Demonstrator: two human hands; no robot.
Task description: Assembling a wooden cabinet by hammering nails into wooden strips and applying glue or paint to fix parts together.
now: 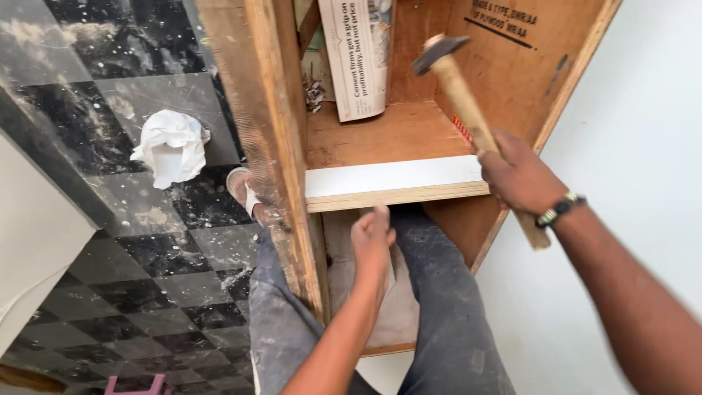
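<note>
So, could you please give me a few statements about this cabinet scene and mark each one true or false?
1. The right hand has a grip on a wooden-handled hammer. True.
2. The left hand holds a screwdriver. False: it holds no tool and reaches up to the underside of the white-edged plywood shelf.
3. A folded newspaper stands upright on the shelf inside the brown plywood cabinet. True.
4. A crumpled white cloth lies on the shelf. False: it lies on the black speckled tile floor.
5. The hammer head rests on the shelf. False: it is raised above it.
</note>
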